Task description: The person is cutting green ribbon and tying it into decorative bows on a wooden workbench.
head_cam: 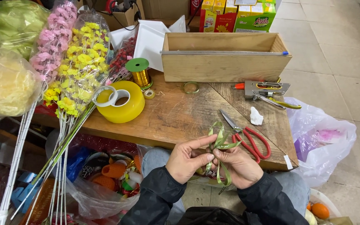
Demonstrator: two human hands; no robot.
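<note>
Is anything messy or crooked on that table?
A little. The red scissors lie open near the table's front edge, and a crumpled white scrap sits loose beside them. Nothing looks spilled or broken.

bare tabletop [180,112] between tape roll [121,106] and scissors [246,135]

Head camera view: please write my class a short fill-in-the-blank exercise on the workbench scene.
1. Both hands, left hand and right hand, hold a thin olive-green satin ribbon folded into ____.
2. The metal scissors on the wooden workbench have ____ handles.
3. The large roll of tape is ____.

Missing words: loops; red; yellow
</note>
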